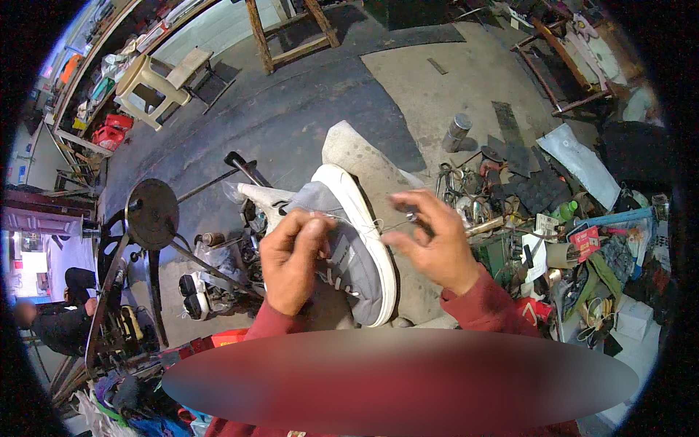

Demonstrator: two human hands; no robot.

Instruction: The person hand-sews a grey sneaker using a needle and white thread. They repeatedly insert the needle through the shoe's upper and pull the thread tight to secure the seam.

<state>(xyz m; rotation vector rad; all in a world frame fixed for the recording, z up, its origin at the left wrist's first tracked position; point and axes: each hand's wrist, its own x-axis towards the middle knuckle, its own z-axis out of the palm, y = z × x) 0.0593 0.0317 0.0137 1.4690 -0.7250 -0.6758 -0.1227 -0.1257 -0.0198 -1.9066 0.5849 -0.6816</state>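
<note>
A grey shoe (352, 266) with a white sole (373, 255) lies tilted in front of me, its sole edge toward the right. My left hand (295, 255) is over the upper, thumb and forefinger pinched on a thin pale thread (333, 216). The thread runs across to the sole's edge, where a small loop stands out. Just right of the sole is my right hand (439, 246), thumb and fingers apart. Something small and dark shows by its fingers, too small to name. Under the shoe is a stained, pale cloth-like piece (357, 151).
On the left stands a metal stand with a round plate (152, 214). Tools, papers and scraps crowd the right side, near a metal can (456, 132). A beige plastic stool (149, 91) stands at the back left. A person in black (62, 328) is at the far left.
</note>
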